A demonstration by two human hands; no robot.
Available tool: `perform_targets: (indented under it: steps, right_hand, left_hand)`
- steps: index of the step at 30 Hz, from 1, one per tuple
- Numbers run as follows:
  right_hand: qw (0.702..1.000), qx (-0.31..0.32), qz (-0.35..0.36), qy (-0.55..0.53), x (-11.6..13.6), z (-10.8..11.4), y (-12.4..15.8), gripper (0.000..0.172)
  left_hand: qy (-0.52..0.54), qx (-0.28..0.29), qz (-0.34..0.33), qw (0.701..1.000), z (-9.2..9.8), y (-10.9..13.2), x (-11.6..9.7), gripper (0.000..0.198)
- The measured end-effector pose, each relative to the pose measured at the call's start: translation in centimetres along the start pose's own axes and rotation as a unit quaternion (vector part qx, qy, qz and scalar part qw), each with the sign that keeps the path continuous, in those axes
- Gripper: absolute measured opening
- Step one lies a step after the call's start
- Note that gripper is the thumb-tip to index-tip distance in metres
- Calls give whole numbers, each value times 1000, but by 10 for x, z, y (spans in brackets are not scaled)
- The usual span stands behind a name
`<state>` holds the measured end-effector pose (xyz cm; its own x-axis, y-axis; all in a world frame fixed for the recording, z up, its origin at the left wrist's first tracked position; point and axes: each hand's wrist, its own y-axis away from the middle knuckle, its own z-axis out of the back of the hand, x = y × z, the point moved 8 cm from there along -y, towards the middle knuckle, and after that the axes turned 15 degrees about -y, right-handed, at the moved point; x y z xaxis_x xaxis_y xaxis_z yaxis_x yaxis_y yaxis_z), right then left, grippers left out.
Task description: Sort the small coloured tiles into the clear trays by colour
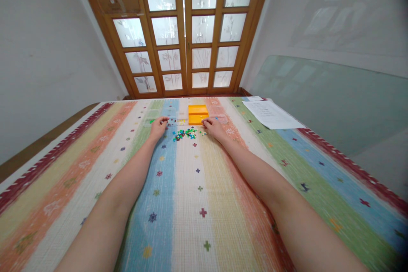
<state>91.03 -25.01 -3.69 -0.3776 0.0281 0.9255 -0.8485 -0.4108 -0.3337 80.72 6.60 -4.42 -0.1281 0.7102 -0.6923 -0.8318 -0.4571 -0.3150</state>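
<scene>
Small loose green, blue and white pieces (pixel 182 133) heaped just nearside of open yellow-orange rectangular plastic box (pixel 197 109). Left hand (pixel 159 126) left of box, right hand (pixel 213 127) at its near-right corner; fingers bent, cannot tell if gripping.

Smooth plastic box (pixel 198 114), matt cloth (pixel 188 204), wooden doors (pixel 187 63), paper sheet (pixel 270 114)

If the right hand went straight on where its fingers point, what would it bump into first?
Probably the orange box: the fingertips of the right hand appear at its near right corner, though depth is unclear, so they may sit slightly above it.
</scene>
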Motion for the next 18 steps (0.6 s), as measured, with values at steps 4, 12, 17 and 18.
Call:
perform_targets:
  steps: [4,12,17,18]
  right_hand:
    - [994,54,49,77,13,-12,7,17]
    - [992,74,48,91,13,-19,9,18]
    - [991,105,29,78,3,-8,1,20]
    - [989,125,27,79,2,-5,0,17]
  left_hand:
    - [6,19,-5,1000,-7,-3,7,39]
    - [-4,7,-1,1000,-7,-2,7,50]
    - [-16,7,-10,1000,-7,-1,5,52]
    - [-20,7,-14,1000,-6,-1,4,51]
